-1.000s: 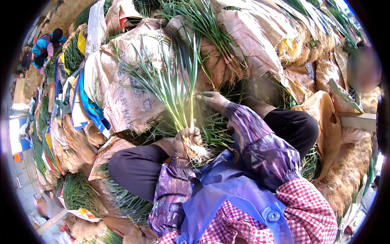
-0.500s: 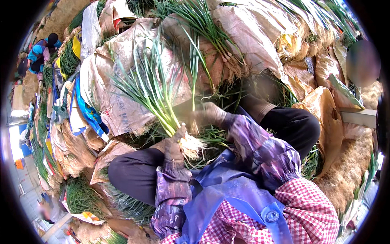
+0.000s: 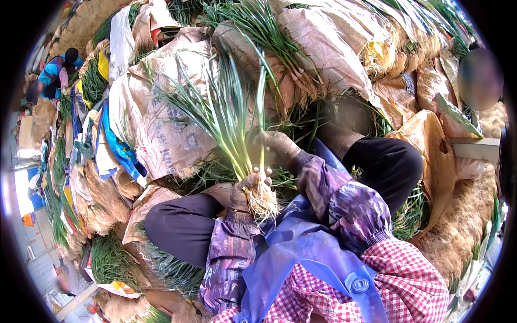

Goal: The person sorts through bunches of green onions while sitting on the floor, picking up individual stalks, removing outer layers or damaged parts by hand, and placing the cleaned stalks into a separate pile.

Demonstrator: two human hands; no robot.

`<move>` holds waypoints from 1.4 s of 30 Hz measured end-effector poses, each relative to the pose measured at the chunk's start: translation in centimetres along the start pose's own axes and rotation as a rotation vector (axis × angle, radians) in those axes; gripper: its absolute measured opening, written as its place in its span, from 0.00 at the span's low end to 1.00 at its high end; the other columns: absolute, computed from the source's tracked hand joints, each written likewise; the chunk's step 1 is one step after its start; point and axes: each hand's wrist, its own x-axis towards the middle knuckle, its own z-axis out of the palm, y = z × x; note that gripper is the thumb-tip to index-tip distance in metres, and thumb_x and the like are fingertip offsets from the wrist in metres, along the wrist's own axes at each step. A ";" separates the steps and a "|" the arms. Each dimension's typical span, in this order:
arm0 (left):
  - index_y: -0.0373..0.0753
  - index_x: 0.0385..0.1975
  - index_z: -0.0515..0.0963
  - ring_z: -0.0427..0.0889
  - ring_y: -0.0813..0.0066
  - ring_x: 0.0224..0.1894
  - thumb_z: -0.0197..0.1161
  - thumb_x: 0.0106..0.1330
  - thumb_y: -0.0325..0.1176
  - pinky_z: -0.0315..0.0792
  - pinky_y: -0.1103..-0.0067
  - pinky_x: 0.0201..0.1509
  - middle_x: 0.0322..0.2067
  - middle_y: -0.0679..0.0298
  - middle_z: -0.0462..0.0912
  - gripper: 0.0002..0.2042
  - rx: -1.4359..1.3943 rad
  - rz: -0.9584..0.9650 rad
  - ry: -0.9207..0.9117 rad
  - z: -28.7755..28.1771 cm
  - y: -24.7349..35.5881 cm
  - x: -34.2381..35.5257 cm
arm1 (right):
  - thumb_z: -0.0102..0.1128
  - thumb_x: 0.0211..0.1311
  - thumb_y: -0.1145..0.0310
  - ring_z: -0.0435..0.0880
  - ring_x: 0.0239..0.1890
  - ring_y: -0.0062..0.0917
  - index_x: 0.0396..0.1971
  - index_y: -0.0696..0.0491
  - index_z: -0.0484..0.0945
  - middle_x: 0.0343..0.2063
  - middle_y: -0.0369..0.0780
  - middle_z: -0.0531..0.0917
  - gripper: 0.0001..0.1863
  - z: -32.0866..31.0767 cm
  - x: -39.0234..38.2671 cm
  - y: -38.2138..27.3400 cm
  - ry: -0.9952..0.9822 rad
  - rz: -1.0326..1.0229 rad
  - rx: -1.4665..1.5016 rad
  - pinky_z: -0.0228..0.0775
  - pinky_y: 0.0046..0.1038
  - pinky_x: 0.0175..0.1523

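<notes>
Seen from above, a seated person in dark trousers, a blue apron (image 3: pixel 301 253) and patterned purple sleeves handles a bunch of green onions (image 3: pixel 231 124). The left hand (image 3: pixel 245 188), gloved, has its fingers (image 3: pixel 253 180) clenched around the bunch just above the pale roots, holding it upright over the lap so the long green leaves fan up and away. The right hand (image 3: pixel 280 148), also gloved, is beside the stalks slightly higher up, fingers curled at one thin stalk; whether they actually pinch it cannot be told. Brown sacks (image 3: pixel 172 129) stuffed with more green onions lie piled all around. Another person in blue (image 3: pixel 56 70) crouches far off to the left.
</notes>
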 end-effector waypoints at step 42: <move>0.27 0.38 0.75 0.80 0.61 0.35 0.64 0.56 0.32 0.78 0.71 0.40 0.35 0.51 0.80 0.15 0.039 -0.080 0.217 -2.3 -2.3 2.7 | 0.59 0.57 0.68 0.78 0.31 0.23 0.38 0.58 0.76 0.28 0.40 0.81 0.11 -2.5 0.0 1.2 0.280 -0.292 -0.916 0.73 0.26 0.36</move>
